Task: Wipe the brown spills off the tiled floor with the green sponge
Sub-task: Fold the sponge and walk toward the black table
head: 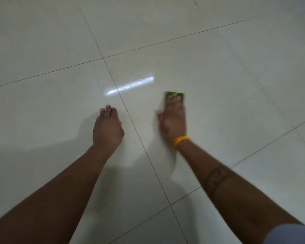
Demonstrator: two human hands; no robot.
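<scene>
My right hand [173, 118] lies flat on the green sponge [180, 95] and presses it onto the pale tiled floor [218, 67]; only the sponge's far edge shows past my fingertips. A yellow band sits on that wrist. My left hand [107, 127] rests fingertips-down on the floor, left of a grout line, holding nothing, fingers close together. A tiny dark speck [103, 86] lies on the tile beyond my left hand. No brown spill shows in this blurred view.
Glossy tiles with dark grout lines fill the view. A bright light reflection [130, 85] streaks the floor between and beyond both hands. A grey sleeve edge [289, 235] shows at the bottom right.
</scene>
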